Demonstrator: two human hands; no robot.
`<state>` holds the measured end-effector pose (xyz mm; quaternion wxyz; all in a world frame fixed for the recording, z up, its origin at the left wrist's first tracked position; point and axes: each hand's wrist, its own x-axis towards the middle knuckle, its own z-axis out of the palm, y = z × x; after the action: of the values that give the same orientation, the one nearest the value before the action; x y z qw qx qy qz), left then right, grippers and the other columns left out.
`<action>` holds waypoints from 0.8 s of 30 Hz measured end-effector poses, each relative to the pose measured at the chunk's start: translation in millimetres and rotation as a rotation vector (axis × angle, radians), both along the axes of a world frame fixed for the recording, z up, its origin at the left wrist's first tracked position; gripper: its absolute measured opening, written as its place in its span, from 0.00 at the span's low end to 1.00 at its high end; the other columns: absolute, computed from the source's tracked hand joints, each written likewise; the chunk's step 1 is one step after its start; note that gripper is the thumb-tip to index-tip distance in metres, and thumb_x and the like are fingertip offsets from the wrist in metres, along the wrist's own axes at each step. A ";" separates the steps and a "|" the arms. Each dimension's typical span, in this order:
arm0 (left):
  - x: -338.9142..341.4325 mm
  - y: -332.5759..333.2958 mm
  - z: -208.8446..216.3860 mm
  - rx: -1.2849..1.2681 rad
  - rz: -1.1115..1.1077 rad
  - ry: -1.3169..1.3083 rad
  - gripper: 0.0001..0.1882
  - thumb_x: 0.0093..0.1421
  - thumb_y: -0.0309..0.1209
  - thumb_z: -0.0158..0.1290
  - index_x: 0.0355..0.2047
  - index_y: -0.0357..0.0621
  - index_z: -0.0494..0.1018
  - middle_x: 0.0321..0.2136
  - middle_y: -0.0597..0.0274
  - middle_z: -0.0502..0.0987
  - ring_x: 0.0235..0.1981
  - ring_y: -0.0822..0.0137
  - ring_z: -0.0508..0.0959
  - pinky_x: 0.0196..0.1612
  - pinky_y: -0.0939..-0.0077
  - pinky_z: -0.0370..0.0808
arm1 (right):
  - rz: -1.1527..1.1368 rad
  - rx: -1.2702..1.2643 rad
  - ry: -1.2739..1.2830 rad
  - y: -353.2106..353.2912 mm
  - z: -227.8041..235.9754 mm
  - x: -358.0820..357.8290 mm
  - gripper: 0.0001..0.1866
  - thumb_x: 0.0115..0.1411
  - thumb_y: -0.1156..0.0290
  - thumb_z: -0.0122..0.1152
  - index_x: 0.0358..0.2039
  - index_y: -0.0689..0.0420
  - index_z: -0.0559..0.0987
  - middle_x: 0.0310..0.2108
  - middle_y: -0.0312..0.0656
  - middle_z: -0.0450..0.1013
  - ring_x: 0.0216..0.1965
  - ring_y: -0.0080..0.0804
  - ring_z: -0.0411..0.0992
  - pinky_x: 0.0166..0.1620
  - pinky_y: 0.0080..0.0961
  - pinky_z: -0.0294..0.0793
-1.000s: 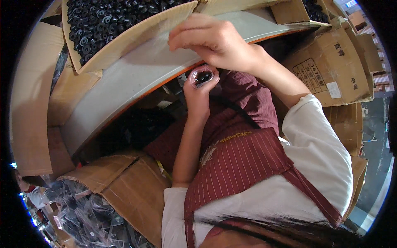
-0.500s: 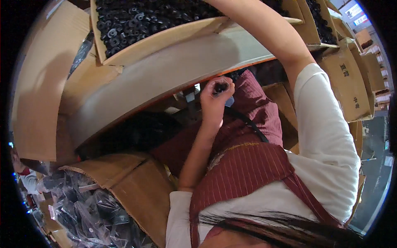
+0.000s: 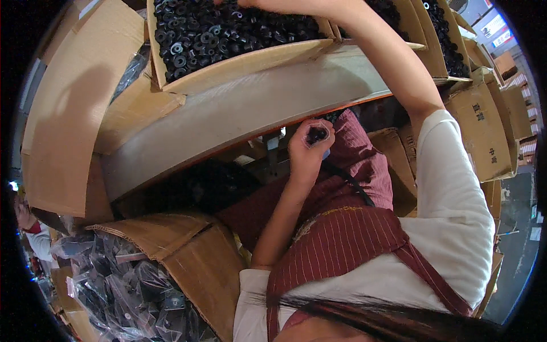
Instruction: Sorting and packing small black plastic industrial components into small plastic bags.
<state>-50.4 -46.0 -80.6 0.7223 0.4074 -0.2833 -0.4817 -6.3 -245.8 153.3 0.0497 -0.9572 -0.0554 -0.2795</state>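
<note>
Nestling in left hand — clear bag, well apart from right hand.

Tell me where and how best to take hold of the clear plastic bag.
I'd pinch the rim of the clear plastic bag, coming from above: its open mouth faces up toward the camera, while the left hand wraps around its sides.

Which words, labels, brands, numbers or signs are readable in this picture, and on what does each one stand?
I locate printed wording without copying it.
Brown carton at right: dark printed characters.
Red apron: yellow lettering, too blurred to read.
Bright signs, upper right: too small and blurred.
</note>
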 end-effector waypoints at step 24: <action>-12.5 2.0 8.0 0.014 -0.019 -0.128 0.09 0.58 0.20 0.58 0.39 0.37 0.75 0.40 0.63 0.78 0.44 0.69 0.77 0.51 0.75 0.71 | -0.733 0.055 0.697 -98.8 -57.0 -138.4 0.46 0.64 0.33 0.44 0.65 0.63 0.63 0.61 0.57 0.65 0.61 0.55 0.63 0.60 0.46 0.64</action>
<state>-62.9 -44.0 -72.6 0.6954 0.4395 -0.3294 -0.4633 -144.8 -344.5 96.3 -0.0112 -0.9485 0.3116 0.0561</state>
